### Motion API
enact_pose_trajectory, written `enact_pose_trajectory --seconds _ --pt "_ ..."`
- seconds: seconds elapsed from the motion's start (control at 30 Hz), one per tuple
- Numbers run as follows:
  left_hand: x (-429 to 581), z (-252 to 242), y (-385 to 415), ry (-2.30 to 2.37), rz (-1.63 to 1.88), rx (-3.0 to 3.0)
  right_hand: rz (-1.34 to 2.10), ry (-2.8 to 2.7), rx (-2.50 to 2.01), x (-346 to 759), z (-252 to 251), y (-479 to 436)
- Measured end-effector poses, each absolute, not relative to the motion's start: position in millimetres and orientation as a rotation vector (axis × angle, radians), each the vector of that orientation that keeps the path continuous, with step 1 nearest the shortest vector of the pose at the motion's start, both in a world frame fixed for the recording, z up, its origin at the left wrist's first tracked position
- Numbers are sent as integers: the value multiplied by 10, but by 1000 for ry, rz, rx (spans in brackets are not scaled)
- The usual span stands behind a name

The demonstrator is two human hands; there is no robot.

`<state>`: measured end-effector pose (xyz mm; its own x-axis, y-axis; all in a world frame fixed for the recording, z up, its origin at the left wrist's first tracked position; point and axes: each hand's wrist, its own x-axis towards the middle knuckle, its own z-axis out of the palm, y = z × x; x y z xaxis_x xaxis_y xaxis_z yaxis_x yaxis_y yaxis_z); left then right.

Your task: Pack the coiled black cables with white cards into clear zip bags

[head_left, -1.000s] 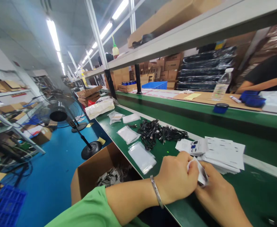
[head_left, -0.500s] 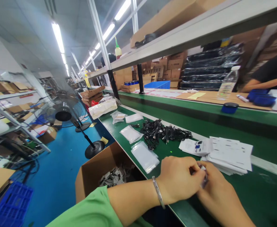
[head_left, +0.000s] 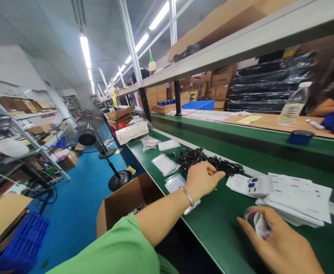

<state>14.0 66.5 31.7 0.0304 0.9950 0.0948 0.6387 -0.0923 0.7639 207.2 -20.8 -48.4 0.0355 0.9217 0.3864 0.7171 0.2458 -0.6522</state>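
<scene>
One clear plastic item [head_left: 260,225], presumably light, slippery and best pinched at its edges, sits inside the curled right hand [head_left: 283,236] over the green bench [head_left: 232,222]. The left hand [head_left: 202,180], loosely parted, shows nothing held beside black cables [head_left: 194,155].

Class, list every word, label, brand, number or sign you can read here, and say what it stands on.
No text can be read with certainty.
White printed sheets: marks too small to read.
Booklets: print too small to read.
White item in the right hand: blurred.
Clear bottle: markings blurred.
Stacked cartons: print blurred.
</scene>
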Motion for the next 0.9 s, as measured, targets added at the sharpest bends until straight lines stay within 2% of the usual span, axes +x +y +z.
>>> enact_pose_trajectory --seconds 0.17,0.3,0.47,0.67,0.9 --pt "117 336 1144 1862 622 1802 340 -1675 -1509 1976 -435 -265" --pt "82 335 1112 1814 697 1764 269 -1564 -1518 1851 -379 -361" --pt "18 446 814 1548 853 1757 301 -1519 -1546 1830 -343 -383" --pt "-41 730 293 799 616 1740 358 -1526 -1511 1907 -386 -333" --pt "-65 955 78 805 455 2229 368 -1520 -1503 1862 -314 -379"
